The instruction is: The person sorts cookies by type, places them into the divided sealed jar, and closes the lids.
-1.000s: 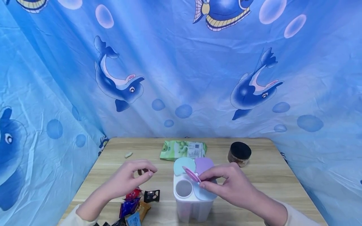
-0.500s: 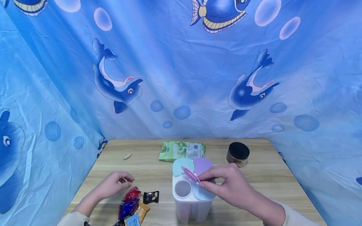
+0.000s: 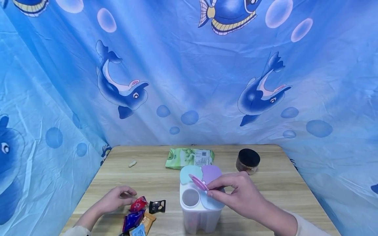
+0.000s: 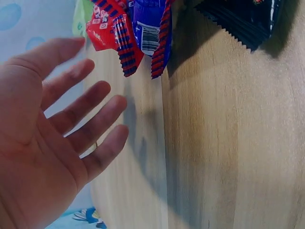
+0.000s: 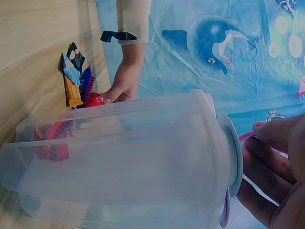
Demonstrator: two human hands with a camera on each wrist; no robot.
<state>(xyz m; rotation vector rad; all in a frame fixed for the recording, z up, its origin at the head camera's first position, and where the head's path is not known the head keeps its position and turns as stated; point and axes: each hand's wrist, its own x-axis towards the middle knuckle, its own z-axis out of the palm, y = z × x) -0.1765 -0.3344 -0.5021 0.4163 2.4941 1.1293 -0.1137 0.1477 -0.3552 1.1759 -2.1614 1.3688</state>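
Here our right hand [image 3: 242,195] pinches the pink flap lid [image 3: 199,182] of a clear plastic container [image 3: 200,209], holding it raised over one round opening [image 3: 190,197]; two more flaps, teal [image 3: 190,172] and purple [image 3: 213,172], already stand open behind it. Our left hand [image 3: 116,198] holds nothing, its fingers [image 4: 90,117] loosely spread, and rests on the wooden table [image 3: 277,186] just beside a small heap of wrapped snacks; the nearest is a red packet [image 3: 138,204], with a blue-purple one [image 3: 133,219] below it and a black sachet [image 3: 157,206] to the side. We judge the filling to be under way: the right wrist view shows some reddish packets [image 5: 50,143] already low inside the container's wall, while several wrappers are left on the table. The container stands upright near the table's front edge, its long axis vertical and its openings facing up. The red packet lies flat, pointing roughly toward the container. Farther back sit a green pouch [image 3: 189,157] and a dark-lidded jar [image 3: 248,160], well apart from both hands
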